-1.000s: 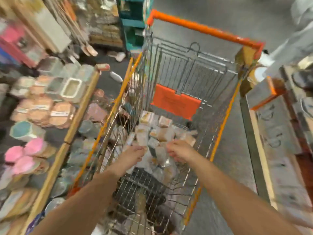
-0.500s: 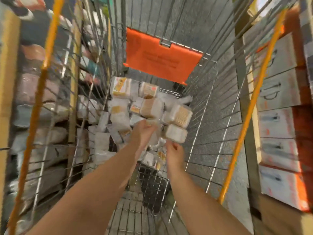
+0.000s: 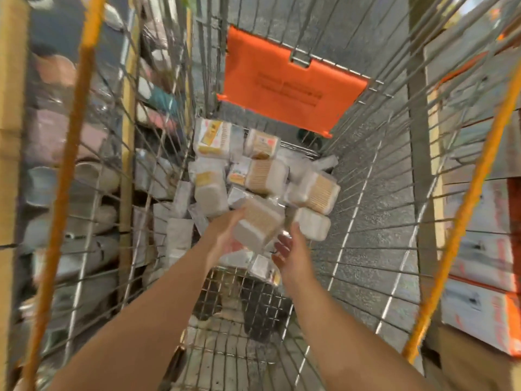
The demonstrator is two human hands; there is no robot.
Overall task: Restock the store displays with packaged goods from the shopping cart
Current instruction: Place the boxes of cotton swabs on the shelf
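1. Shopping cart (image 3: 366,193): wire basket filling the frame; orange flap (image 3: 290,88) at upper centre.
2. Packaged goods (image 3: 265,176): loose heap of small clear-wrapped packs at centre, on the cart floor.
3. Left hand (image 3: 225,238): fingers curled around one lifted pack (image 3: 259,224), centre frame.
4. Right hand (image 3: 290,255): fingers relaxed, holding nothing, just below a white pack (image 3: 313,225).
5. Risk: slick wrap and a one-sided grip could let the pack slip back; neighbours may topple.

Left hand (image 3: 225,238) fingers hidden behind pack (image 3: 260,225); shelf goods (image 3: 70,176) blurred.
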